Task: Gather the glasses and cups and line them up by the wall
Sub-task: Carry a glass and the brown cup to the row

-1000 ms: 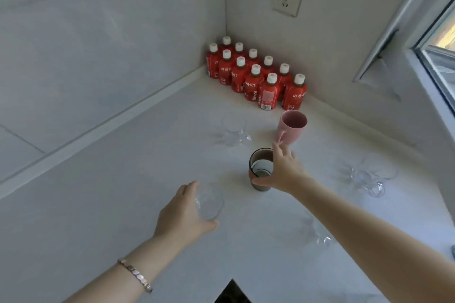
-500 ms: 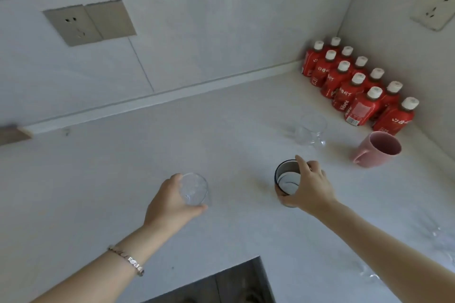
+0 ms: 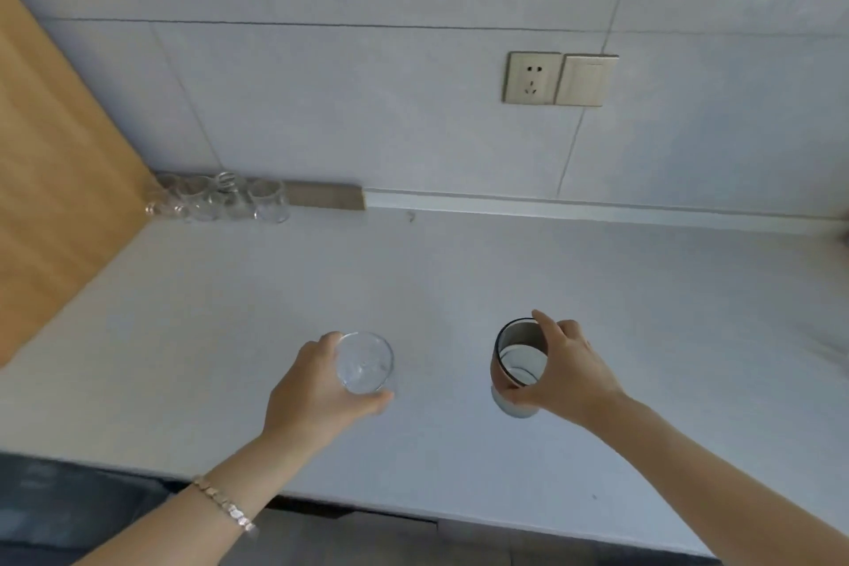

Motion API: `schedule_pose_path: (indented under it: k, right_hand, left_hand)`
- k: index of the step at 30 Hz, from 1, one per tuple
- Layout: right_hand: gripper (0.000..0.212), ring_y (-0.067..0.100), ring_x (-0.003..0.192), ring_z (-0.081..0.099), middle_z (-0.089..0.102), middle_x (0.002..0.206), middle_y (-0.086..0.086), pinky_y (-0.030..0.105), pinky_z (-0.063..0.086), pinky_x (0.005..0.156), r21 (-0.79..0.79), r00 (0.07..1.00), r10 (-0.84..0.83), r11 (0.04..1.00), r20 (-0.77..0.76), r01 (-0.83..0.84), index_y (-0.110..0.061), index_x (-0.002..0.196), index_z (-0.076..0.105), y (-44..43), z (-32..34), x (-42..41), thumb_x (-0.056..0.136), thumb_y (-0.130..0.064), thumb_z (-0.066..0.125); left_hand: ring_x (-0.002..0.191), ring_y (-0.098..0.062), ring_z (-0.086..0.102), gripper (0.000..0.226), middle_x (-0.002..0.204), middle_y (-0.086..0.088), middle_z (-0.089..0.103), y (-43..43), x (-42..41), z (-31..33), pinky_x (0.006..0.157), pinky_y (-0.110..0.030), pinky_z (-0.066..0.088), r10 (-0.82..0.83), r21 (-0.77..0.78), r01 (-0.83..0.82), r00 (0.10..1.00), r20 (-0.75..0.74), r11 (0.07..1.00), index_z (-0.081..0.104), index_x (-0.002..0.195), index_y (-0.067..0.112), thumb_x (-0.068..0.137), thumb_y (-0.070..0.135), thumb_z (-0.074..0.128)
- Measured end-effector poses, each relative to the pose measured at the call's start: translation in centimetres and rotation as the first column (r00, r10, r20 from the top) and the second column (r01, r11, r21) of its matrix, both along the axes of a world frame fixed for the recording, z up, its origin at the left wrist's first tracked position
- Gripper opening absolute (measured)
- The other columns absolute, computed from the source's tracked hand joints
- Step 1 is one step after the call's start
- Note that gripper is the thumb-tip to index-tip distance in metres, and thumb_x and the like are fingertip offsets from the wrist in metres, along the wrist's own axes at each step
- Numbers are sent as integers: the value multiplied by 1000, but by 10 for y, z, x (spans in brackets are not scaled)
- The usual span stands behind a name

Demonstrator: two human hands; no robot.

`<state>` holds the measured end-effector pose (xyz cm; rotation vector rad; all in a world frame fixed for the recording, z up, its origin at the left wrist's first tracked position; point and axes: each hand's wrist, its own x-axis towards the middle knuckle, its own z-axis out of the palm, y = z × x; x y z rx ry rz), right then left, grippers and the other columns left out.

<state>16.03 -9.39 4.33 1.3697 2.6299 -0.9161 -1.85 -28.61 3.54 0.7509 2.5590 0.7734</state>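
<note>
The left hand (image 3: pixel 312 395) is wrapped around a clear glass (image 3: pixel 364 363), its fingers curled round the far side and the thumb pressed along the near side below the rim, so the glass sits in the crook between thumb and forefinger with its open mouth facing up toward the camera. A bracelet (image 3: pixel 223 503) rings the left wrist. The right hand (image 3: pixel 563 375) grips a dark cup (image 3: pixel 518 365) with a pale base; the forefinger arches over the far rim, the other fingers close on the right side, and the thumb clamps the near side low down, leaving the cup's left wall bare. Glass and cup are well apart, each to the inner side of its hand, over the near part of the white counter (image 3: pixel 459 280); whether either touches the surface cannot be told. Far beyond the left fingertips, a row of clear glasses (image 3: pixel 220 198) stands against the tiled wall (image 3: pixel 367 115), next to a wooden panel (image 3: pixel 50 179). Above and beyond the right fingers a socket (image 3: pixel 532 78) and a switch (image 3: pixel 584 80) sit on the wall.
</note>
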Motion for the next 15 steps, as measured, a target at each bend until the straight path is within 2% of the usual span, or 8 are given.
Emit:
schedule_pose_path:
  k: [5,8,12,15]
  right_hand:
    - [105,21,124,47,36,136,0,35,46,100,-29,997,83,996,13,-82,-26,147,20,-48,-1,-91,62,-46,78]
    - [105,21,123,47,38,135,0,35,47,100,-64,994,111,992,22,-109,-27,146,23,-64,-7,-140,60,-42,81]
    - [103,20,121,49,39,135,-2,35,47,100,-35,989,144,989,19,-144,-27,145,24,-73,-23,-201,60,-49,79]
    - [103,22,122,49,38,136,-1,36,47,100,-20,985,172,985,22,-172,-27,145,23,-66,-33,-253,61,-50,77]
  left_hand:
    - [97,-13,51,78,106,9,44,-72,-82,20,76,-26,39,36,-18,-37,999,-39,999,44,124,27,58,50,79]
    - [104,-16,55,80,109,8,46,-96,-125,22,77,-25,40,58,-36,-61,996,-69,997,43,126,27,58,50,79]
    - [107,-15,54,82,111,8,46,-109,-175,17,80,-26,41,106,-45,-109,992,-65,993,40,130,27,61,50,78]
    - [110,-16,54,84,119,6,50,-112,-215,8,88,-29,46,135,-68,-137,990,-34,988,39,132,27,61,51,77]
